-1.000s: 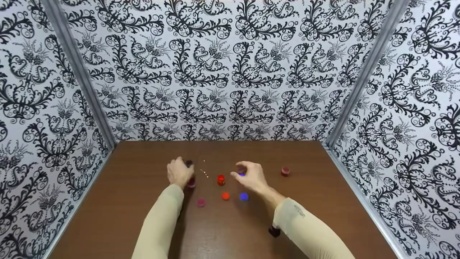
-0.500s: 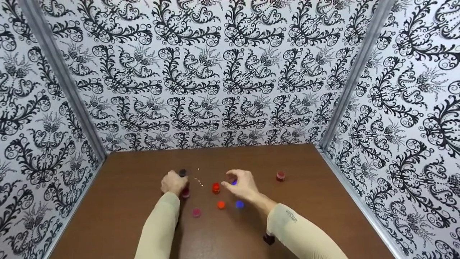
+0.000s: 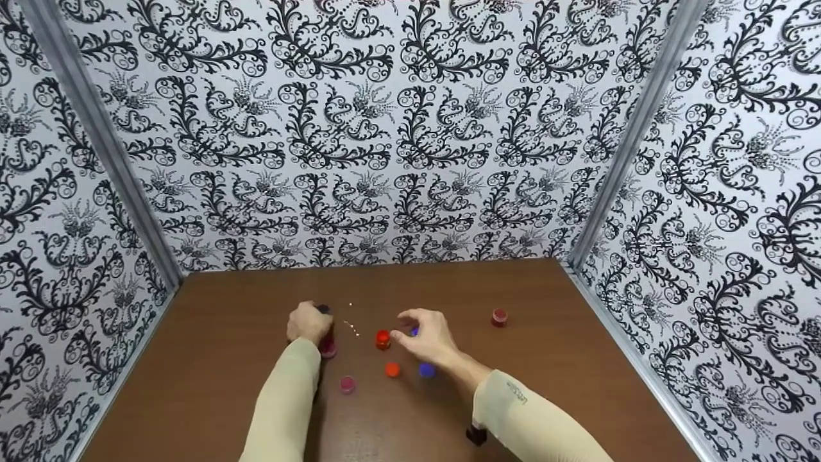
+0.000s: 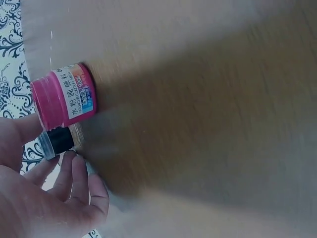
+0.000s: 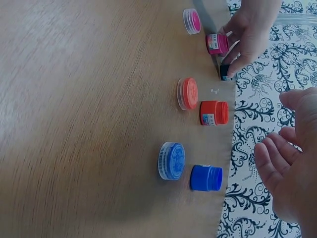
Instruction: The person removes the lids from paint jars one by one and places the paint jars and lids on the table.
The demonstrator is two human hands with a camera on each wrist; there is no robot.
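My left hand (image 3: 310, 323) holds a small black paint jar (image 4: 60, 141) between thumb and fingers at the left of the table. Right beside it stands an uncapped pink paint jar (image 4: 64, 94) with a printed label. My right hand (image 3: 426, 335) hovers with thumb and fingers apart, nothing between them. Near it are an uncapped blue paint jar (image 5: 205, 177), partly hidden by the fingers in the head view, and an uncapped red paint jar (image 3: 383, 339). Nearer the body lie a pink lid (image 3: 347, 384), a red lid (image 3: 392, 369) and a blue lid (image 3: 426, 370).
Another red jar (image 3: 499, 317) stands apart on the right side of the brown table (image 3: 551, 385). Small pale specks (image 3: 351, 328) show between the left hand and the red jar. Patterned walls (image 3: 410, 141) enclose the table at the back and sides.
The head view has tilted and shifted, so everything sits lower and further left in it. Both hands keep nearly the same places beside the jars.
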